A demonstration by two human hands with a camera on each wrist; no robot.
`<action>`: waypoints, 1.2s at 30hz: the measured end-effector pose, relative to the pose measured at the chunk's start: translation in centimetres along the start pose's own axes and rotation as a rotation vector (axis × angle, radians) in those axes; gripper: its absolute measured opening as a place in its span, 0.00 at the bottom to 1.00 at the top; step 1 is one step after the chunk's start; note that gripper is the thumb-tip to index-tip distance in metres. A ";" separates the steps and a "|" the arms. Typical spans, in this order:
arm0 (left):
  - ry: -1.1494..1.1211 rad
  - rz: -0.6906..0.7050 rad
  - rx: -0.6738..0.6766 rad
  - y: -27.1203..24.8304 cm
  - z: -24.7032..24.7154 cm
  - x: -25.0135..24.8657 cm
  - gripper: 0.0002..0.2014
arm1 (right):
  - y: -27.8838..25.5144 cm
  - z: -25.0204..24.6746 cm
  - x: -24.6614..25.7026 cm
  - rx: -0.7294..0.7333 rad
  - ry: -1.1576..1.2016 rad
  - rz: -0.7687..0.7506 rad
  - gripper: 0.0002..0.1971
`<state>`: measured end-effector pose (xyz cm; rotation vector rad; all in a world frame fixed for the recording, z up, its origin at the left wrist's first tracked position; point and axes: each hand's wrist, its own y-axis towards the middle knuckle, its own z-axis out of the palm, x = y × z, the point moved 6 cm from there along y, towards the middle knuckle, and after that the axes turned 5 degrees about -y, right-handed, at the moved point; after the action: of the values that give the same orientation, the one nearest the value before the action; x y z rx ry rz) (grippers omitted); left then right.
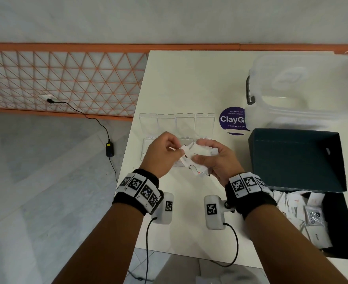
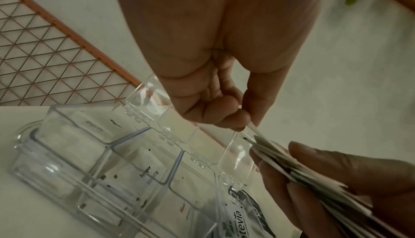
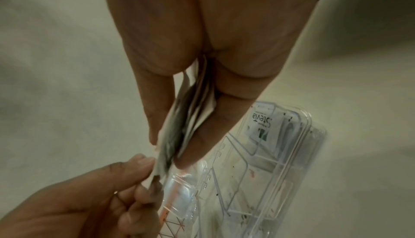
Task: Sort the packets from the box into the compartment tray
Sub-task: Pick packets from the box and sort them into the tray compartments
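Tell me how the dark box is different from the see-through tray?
The dark box is opaque teal card with its lid flipped up; the compartment tray is clear plastic. The box holds one loose heap of packets; the tray is split into little compartments. The box sits right of the hands, the tray beneath them. Both rest on the white table.

Both hands hide most of the compartment tray (image 1: 148, 128), and the packets' (image 1: 197, 158) print seems too blurred to read
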<state>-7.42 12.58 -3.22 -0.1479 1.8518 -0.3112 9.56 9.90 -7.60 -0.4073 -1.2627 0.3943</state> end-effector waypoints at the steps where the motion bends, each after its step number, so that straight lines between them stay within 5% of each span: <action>1: -0.011 0.000 0.008 -0.1 -0.1 0.0 0.11 | 0.0 0.0 0.0 -0.004 -0.006 -0.002 0.19; 4: -0.032 0.002 0.013 -0.3 -0.5 0.1 0.19 | 0.0 0.0 0.1 -0.021 0.000 -0.011 0.19; 10: -0.064 -0.076 -0.227 0.4 -3.1 1.8 0.09 | -0.3 -0.1 0.3 -0.032 0.008 -0.020 0.18; 16: 0.066 -0.082 -0.415 1.0 -5.1 3.0 0.10 | -0.3 -0.5 0.3 -0.040 -0.001 -0.022 0.18; 23: 0.409 -0.087 -0.220 2.2 -3.0 3.6 0.15 | 0.1 -0.7 0.0 -0.053 0.000 -0.011 0.18; 36: 0.996 -0.033 0.083 3.7 0.4 4.1 0.10 | 0.7 -1.3 -0.2 -0.070 0.016 0.011 0.17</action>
<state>-8.02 15.05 -8.14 0.0545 2.8134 -0.5459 10.67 10.31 -8.46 -0.4758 -1.2618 0.3564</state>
